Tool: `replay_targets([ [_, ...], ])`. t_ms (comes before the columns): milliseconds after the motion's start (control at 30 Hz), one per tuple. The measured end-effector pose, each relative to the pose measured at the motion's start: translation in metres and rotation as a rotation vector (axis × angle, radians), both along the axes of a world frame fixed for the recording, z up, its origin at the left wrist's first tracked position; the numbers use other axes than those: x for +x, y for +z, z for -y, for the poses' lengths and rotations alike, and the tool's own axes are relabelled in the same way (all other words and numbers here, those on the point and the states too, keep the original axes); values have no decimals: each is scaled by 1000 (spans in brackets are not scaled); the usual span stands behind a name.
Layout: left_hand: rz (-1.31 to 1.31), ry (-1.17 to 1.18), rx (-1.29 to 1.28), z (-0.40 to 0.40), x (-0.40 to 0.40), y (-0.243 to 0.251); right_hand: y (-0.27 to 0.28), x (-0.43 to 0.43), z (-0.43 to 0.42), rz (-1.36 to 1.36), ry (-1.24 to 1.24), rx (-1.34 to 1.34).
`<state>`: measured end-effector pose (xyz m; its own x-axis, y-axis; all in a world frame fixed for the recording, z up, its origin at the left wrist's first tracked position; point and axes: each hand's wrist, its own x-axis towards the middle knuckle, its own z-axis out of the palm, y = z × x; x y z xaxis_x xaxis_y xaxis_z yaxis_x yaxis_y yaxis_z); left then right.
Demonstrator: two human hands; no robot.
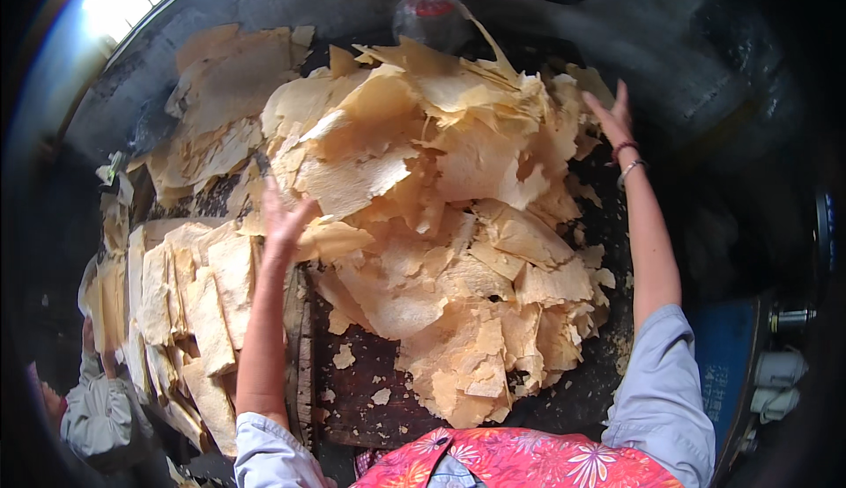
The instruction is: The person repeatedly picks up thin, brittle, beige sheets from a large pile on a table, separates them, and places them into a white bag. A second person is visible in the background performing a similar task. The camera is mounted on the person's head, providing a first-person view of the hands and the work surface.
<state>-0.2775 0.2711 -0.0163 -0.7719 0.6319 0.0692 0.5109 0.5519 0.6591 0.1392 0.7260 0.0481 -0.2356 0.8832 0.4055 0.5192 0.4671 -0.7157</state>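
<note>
A large heap of thin, brittle tan sheets (370,151), torn at the edges and resembling crisp flatbread, lies before me on a dark wooden table (357,395). My left hand (284,217) is at the heap's left side, fingers apart, against the edges of some sheets. At the far right of the heap is my right hand (615,115), with thumb and fingers spread beside the loose pieces; no sheet shows in its grasp. Nearer my body, flatter broken sheets (456,349) overlap. Small flakes (380,397) are scattered over the tabletop.
Folded, stacked sheets (218,316) stand at the left beyond a wooden edge (301,356). More flat sheets (231,85) lie at the far left. A clear plastic bag (433,19) is behind the heap. Another person (99,415) works at the lower left. A blue panel (724,356) is at right.
</note>
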Motion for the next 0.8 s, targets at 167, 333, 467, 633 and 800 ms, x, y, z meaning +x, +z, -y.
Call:
replay_targets([
  [167,279,-5,198,-46,53,0,-154,32,-110,-153,34,-282],
  [333,761,25,917,-44,5,8,-172,-93,-36,-595,423,-723],
  [467,195,-239,175,-17,9,2,-132,-73,-7,-537,448,-897],
  [633,-72,-147,439,48,72,-1,-49,-16,47,117,155,-848],
  [800,140,-22,263,125,199,17,-45,94,144,208,382,-360],
])
